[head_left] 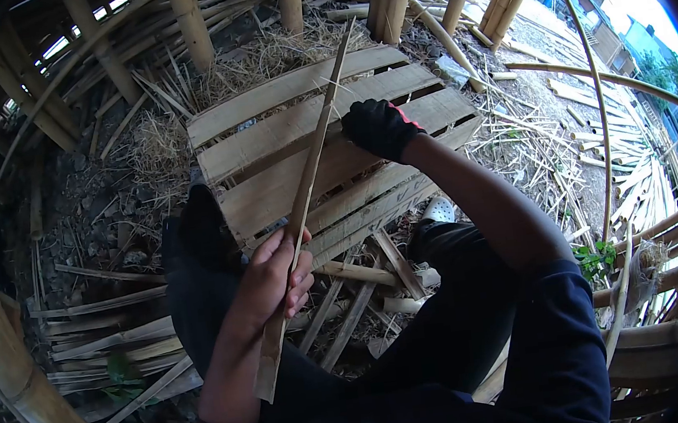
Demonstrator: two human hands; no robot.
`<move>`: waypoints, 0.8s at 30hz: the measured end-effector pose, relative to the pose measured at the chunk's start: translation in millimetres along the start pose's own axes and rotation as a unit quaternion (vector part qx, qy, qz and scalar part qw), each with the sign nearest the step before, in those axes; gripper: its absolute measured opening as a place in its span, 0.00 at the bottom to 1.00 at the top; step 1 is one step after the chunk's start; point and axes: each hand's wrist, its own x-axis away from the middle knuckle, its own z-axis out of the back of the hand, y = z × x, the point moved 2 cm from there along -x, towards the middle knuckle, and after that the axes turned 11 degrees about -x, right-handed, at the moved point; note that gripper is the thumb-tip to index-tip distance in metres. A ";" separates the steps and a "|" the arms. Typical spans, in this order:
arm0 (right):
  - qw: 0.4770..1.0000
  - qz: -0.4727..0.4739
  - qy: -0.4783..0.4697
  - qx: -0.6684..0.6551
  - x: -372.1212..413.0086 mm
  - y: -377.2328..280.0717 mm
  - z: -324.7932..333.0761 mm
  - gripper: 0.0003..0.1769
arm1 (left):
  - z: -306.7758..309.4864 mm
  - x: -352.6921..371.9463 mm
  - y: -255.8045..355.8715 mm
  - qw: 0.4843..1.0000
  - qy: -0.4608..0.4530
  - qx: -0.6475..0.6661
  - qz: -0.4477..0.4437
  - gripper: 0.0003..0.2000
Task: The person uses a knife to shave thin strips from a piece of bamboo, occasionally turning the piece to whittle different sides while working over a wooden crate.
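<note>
Over slatted pallet (pixel 250 113), probably bamboo strip (pixel 315 160)

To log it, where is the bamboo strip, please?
Head view, centre: the bamboo strip, gripped by left hand, passes beside right hand over the pallet.

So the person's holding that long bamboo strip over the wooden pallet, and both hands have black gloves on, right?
Not quite. The person does hold the bamboo strip over the wooden pallet, but only the right hand has a black glove on. The left hand is bare. The head view shows it.
</note>
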 end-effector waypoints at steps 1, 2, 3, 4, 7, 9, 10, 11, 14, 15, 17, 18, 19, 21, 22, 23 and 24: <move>1.000 -0.003 -0.006 0.017 -1.2 1.8 -2.9 0.08 | 0.6 0.0 0.1 1.000 0.000 -0.001 0.001 0.12; 1.000 -0.003 0.001 -0.002 -0.6 3.5 -4.5 0.07 | 1.6 0.1 -0.3 1.000 -0.002 -0.003 0.002 0.12; 1.000 -0.003 0.009 -0.019 -0.2 4.8 -3.9 0.07 | 3.0 -0.1 -0.7 1.000 -0.003 -0.006 0.002 0.12; 0.999 -0.002 0.016 -0.037 0.1 5.9 -3.3 0.07 | 4.0 0.0 -0.8 1.000 -0.004 -0.007 0.001 0.12; 0.998 -0.041 0.025 -0.032 -0.5 6.9 2.4 0.08 | 4.8 1.5 0.7 1.000 -0.008 -0.008 -0.003 0.12; 0.991 -0.130 0.022 -0.014 0.0 10.4 16.0 0.08 | 4.5 2.1 2.5 1.000 0.001 -0.007 -0.002 0.11; 0.985 -0.174 0.019 -0.005 1.5 11.9 24.0 0.09 | 4.4 2.5 2.4 1.000 0.007 -0.005 -0.001 0.11; 0.980 -0.190 0.042 -0.032 5.5 12.3 32.7 0.09 | 4.7 2.4 2.3 1.000 0.008 -0.005 -0.002 0.11; 0.939 -0.293 0.020 -0.177 12.2 35.1 34.5 0.10 | 5.2 2.6 3.5 1.000 0.011 -0.004 -0.004 0.11; 0.955 -0.237 0.048 -0.173 16.6 47.7 24.2 0.12 | 4.5 3.0 3.8 1.000 0.013 -0.002 -0.003 0.11; 0.936 -0.267 0.060 -0.224 15.3 53.4 23.4 0.12 | 3.9 2.9 4.0 1.000 0.012 -0.006 -0.004 0.12; 0.924 -0.281 0.065 -0.250 15.6 58.0 21.0 0.12 | 4.1 2.5 3.3 1.000 0.011 -0.011 -0.005 0.12; 0.919 -0.275 0.091 -0.267 14.7 65.4 17.3 0.12 | 4.3 2.2 2.9 1.000 0.010 -0.017 -0.006 0.12; 0.905 -0.264 0.143 -0.302 11.4 69.1 17.9 0.11 | 4.7 2.2 2.2 1.000 0.006 -0.013 -0.007 0.12; 0.887 -0.301 0.140 -0.320 12.1 68.0 22.6 0.11 | 4.5 2.3 2.0 1.000 0.004 -0.011 -0.007 0.12; 0.868 -0.338 0.137 -0.338 13.6 68.8 30.0 0.11 | 4.5 2.3 2.0 1.000 0.003 -0.011 -0.006 0.11; 0.846 -0.373 0.134 -0.355 13.2 60.3 44.8 0.11 | 4.4 2.4 1.8 1.000 0.002 -0.011 -0.004 0.11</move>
